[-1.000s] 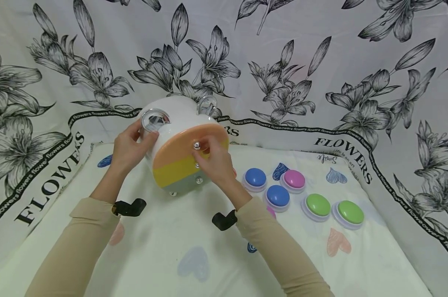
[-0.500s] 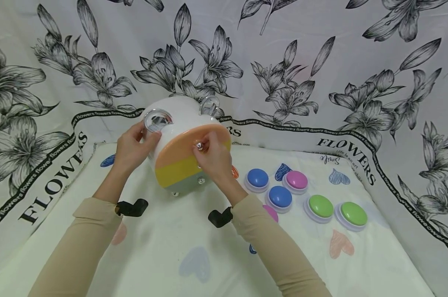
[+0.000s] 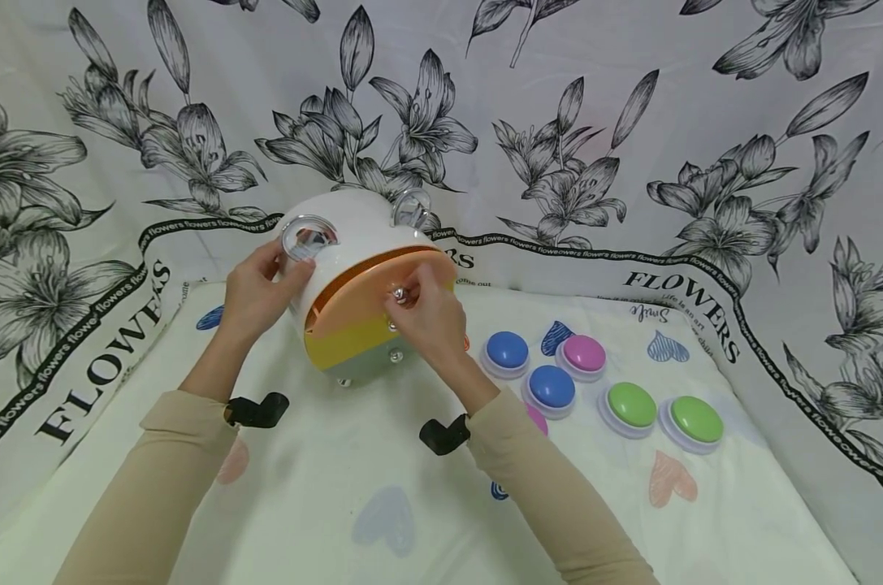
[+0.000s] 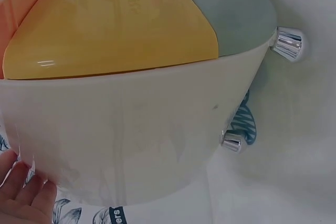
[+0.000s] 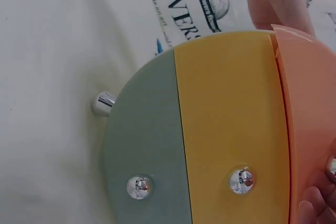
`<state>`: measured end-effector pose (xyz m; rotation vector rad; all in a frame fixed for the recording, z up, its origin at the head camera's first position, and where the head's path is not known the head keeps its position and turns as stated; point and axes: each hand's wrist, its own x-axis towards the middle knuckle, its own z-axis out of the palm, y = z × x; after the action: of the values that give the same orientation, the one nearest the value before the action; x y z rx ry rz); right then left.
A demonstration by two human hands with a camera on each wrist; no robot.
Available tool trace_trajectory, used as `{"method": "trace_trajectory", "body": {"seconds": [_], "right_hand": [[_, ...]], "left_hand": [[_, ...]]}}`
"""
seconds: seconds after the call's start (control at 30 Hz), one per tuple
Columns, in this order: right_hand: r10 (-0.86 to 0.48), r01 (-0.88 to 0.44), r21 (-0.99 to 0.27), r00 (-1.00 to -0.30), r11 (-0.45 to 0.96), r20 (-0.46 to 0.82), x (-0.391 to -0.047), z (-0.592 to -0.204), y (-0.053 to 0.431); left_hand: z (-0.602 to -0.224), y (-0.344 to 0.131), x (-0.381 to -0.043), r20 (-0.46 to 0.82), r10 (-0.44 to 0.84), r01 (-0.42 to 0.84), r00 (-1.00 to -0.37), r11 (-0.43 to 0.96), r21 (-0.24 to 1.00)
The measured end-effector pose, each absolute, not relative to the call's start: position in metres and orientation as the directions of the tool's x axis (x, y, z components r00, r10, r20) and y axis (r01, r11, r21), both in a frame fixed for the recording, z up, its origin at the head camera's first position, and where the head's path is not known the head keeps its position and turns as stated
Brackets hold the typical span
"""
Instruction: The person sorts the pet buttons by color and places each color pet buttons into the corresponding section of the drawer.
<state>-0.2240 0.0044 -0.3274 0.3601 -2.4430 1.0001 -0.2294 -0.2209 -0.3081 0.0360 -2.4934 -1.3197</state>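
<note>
A small white rounded drawer box [image 3: 349, 219] stands tilted at the left of the table, with two shiny clear ear-like pieces on top. Its front has an orange drawer [image 3: 349, 296], a yellow drawer [image 5: 231, 114] and a grey-green drawer [image 5: 147, 129], each with a silver knob. My left hand [image 3: 254, 296] holds the box's left side, thumb just below the left ear piece [image 3: 309, 236]. My right hand [image 3: 435, 321] pinches the orange drawer's knob [image 3: 400, 294]. The orange drawer stands partly pulled out, a dark gap along its upper edge. Short silver feet [image 4: 289, 44] stick out underneath.
Right of the box lie several round push buttons: two blue, including a blue button [image 3: 507, 349], a pink button [image 3: 584, 353], a green button [image 3: 631, 405] and another green one. A further pink button [image 3: 536, 418] is partly behind the right sleeve. Flower-printed cloth [image 3: 543, 49] rises behind.
The orange drawer was flush with the front before and now tips outward, leaving a gap at the top. My right hand has moved slightly toward me with its knob; my left hand keeps its hold.
</note>
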Motion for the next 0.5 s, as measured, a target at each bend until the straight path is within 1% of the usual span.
{"method": "trace_trajectory", "body": {"seconds": [0.27, 0.5], "right_hand": [[-0.087, -0.425, -0.584, -0.852, 0.691, 0.517, -0.212, -0.33, 0.015], [-0.081, -0.452, -0.576, -0.829, 0.681, 0.554, -0.205, -0.332, 0.023]], "left_hand": [[-0.309, -0.221, -0.228, 0.265, -0.171, 0.123, -0.949, 0.572, 0.811], [-0.308, -0.22, -0.23, 0.279, -0.176, 0.134, -0.944, 0.569, 0.812]]}}
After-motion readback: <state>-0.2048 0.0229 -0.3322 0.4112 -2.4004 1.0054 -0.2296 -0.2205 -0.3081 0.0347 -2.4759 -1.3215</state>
